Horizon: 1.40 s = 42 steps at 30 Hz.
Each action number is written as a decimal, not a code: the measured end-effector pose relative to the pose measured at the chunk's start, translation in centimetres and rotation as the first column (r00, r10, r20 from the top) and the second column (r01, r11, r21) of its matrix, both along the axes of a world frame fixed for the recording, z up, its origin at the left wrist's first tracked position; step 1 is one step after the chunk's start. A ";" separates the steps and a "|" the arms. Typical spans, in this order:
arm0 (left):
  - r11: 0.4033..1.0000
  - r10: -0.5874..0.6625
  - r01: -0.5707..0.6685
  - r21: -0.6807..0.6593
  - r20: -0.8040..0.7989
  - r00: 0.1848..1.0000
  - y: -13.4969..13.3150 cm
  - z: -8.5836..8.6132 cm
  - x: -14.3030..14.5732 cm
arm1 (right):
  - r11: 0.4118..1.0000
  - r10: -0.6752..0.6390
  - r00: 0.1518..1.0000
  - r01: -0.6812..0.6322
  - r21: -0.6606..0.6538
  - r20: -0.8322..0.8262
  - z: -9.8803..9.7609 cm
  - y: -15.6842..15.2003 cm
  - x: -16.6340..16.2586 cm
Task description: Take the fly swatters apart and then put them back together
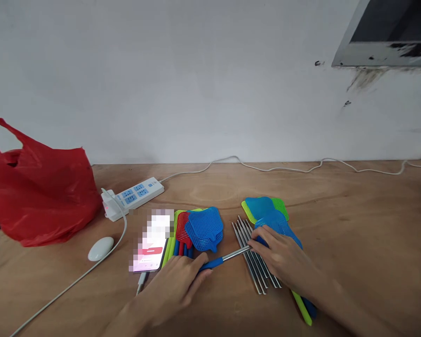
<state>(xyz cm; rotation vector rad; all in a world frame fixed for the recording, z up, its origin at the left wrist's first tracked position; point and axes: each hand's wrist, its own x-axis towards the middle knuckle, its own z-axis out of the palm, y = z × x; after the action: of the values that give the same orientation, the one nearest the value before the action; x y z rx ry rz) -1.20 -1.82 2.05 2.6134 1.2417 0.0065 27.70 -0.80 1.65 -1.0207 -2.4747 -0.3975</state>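
My left hand (182,278) is closed around a blue handle (212,263), with a thin metal rod (235,253) running from it to the right. My right hand (280,252) is closed on the rod's other end, where a bit of blue plastic shows between the fingers. Beneath the right hand lies a bundle of several silver metal rods (247,248). Left of them, blue, red and green fly swatter heads (205,227) overlap, their handles partly hidden by my left hand. More blue and green fly swatters (263,208) lie behind and under my right hand.
A lit phone (150,248) on a charging cable lies left of the swatters. Beyond it are a white power strip (136,194), a white mouse-shaped object (101,249) and a red plastic bag (42,192). A white cord (273,168) runs along the wall.
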 end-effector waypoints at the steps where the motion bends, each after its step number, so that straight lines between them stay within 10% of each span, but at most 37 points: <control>1: 1.000 -0.002 0.003 0.018 -0.002 1.000 0.0 -0.2 0.1 | 1.000 -0.001 1.000 0.001 -0.008 0.008 -0.1 0.1 0.1; 17: 1.000 0.002 -0.002 0.005 0.002 1.000 0.6 0.1 1.9 | 0.997 0.025 0.993 -0.015 -0.078 0.117 -0.4 1.0 0.4; 26: 0.993 0.025 0.014 -0.120 0.317 0.948 2.0 2.3 1.4 | 0.990 -0.069 0.989 0.051 -0.134 -0.129 -0.5 2.0 2.4; 42: 0.942 0.170 -0.251 0.222 0.326 0.930 5.5 -0.4 1.7 | 0.930 -0.127 0.983 0.072 -0.360 -0.131 -1.7 3.2 5.1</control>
<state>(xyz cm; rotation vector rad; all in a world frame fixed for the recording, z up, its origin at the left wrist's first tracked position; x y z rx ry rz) 0.47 3.67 1.64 2.5378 1.4831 0.6283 32.82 2.40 -0.06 -1.2698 -2.4103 0.1031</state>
